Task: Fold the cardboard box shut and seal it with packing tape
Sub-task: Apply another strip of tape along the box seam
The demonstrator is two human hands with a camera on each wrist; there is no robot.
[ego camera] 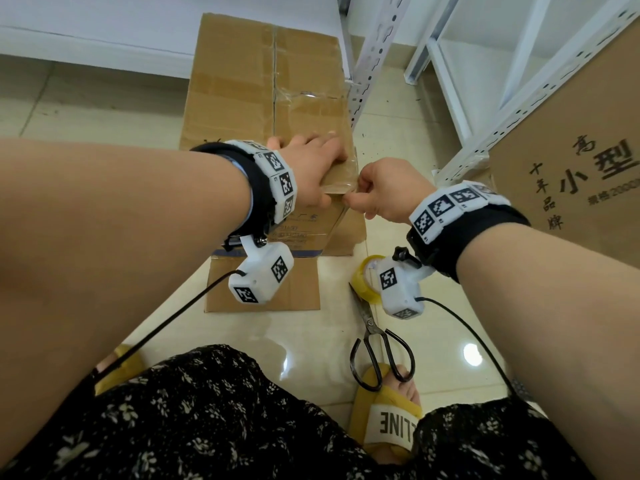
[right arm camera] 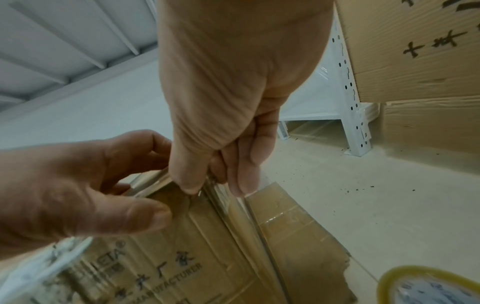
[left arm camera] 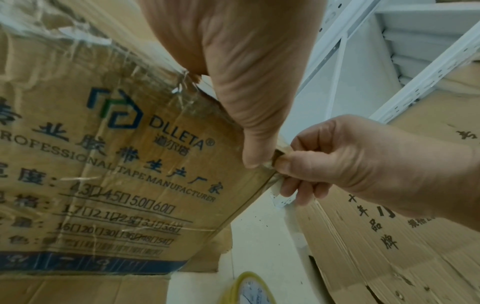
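A brown printed cardboard box (ego camera: pixel 263 81) stands on the floor, flaps folded down, with clear tape along its top seam. My left hand (ego camera: pixel 311 161) clamps the near right top edge, fingers on the top and thumb (left arm camera: pixel 257 144) on the printed front face (left arm camera: pixel 103 164). Just right of it, my right hand (ego camera: pixel 381 188) pinches the end of a clear tape strip (right arm camera: pixel 228 205) at the box's corner, thumb against forefinger (left arm camera: pixel 285 162). The yellow-cored tape roll (ego camera: pixel 363 275) lies on the floor beside the box.
Black scissors (ego camera: pixel 374 341) lie on the tiles by my right foot. A loose flap or sheet of cardboard (ego camera: pixel 263 289) lies flat before the box. White metal shelving (ego camera: pixel 467 98) stands close on the right, with a large printed carton (ego camera: pixel 571 150) against it.
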